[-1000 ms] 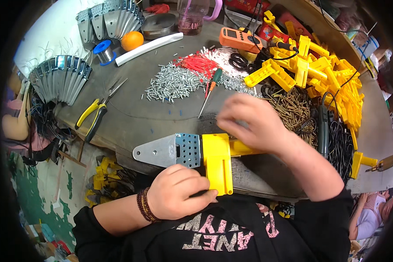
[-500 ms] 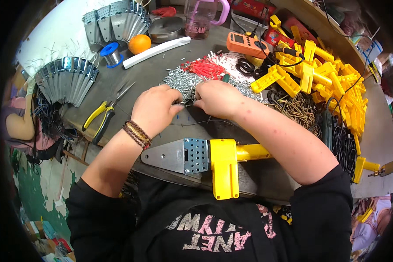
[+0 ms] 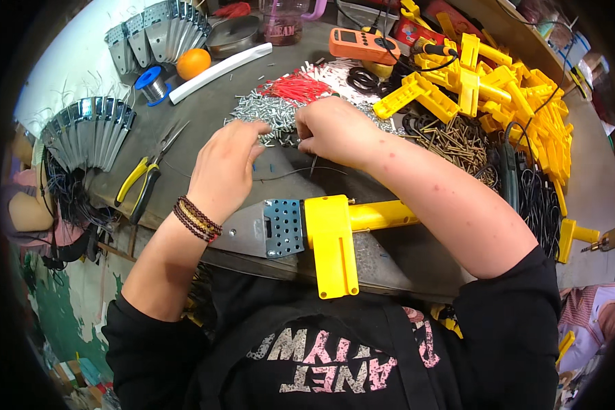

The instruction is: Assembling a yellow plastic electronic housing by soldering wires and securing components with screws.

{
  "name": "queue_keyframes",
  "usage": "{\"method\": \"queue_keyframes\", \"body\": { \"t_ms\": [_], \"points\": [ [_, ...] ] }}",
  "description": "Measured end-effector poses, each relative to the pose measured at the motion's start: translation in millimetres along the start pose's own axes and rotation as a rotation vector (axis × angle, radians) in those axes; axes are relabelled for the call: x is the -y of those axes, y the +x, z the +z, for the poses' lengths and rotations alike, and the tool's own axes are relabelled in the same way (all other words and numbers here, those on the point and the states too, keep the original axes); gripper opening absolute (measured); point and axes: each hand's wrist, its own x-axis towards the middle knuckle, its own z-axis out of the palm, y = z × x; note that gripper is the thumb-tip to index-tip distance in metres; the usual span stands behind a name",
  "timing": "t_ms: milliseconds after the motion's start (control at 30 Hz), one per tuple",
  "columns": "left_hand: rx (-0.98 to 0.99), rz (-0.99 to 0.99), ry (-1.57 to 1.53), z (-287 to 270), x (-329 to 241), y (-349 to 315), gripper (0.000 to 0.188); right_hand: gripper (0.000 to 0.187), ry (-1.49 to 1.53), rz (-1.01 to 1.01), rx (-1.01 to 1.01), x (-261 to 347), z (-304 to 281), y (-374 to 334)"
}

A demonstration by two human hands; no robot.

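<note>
My left hand, with a beaded bracelet at the wrist, hovers at the near left edge of a heap of small silver screws. Its thumb and fingers are apart, and nothing shows between them. My right hand is curled at the heap's near right edge, fingertips pinched together; what they hold, if anything, is hidden. Near my body lies a yellow plastic handle piece, joined to a grey metal plate with a perforated blue-grey section. A thin dark wire lies between hands and handle.
Pliers, a solder spool, an orange and a white strip are at left. Metal plates stand fanned out. Red tubes, an orange meter, brass screws and yellow handles fill the far right.
The whole view has shifted, so the table things appear further left and higher. My hands have drawn slightly apart, and the left fingers and thumb are more spread. The yellow handle stays on the table.
</note>
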Motion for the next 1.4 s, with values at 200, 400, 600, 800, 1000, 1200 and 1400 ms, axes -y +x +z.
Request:
{"method": "queue_keyframes", "body": {
  "t_ms": [200,400,600,800,1000,1200,1400],
  "points": [
    [0.205,-0.219,-0.388,-6,-43,3,0.01,0.015,0.422,0.051,-0.12,22,-37,-62],
    [0.411,-0.35,-0.552,-6,-67,8,0.014,0.017,0.603,0.145,-0.251,12,-45,-167],
    [0.406,-0.35,-0.528,-3,-68,-3,0.017,0.021,0.036,-0.208,-0.475,2,-14,-182],
    [0.361,-0.26,-0.464,10,-63,-5,0.017,0.023,-0.075,-0.348,-0.552,-11,-10,-188],
    [0.192,-0.062,0.026,17,-29,36,0.016,0.024,-0.149,-0.353,-0.565,-4,-15,-195],
    [0.369,0.007,0.227,23,-4,50,0.021,0.025,-0.242,-0.08,-0.511,-25,-51,-247],
    [0.518,-0.216,-0.637,18,-95,57,0.011,0.037,-0.481,0.742,-0.601,-74,-73,-303]
  ]
}}
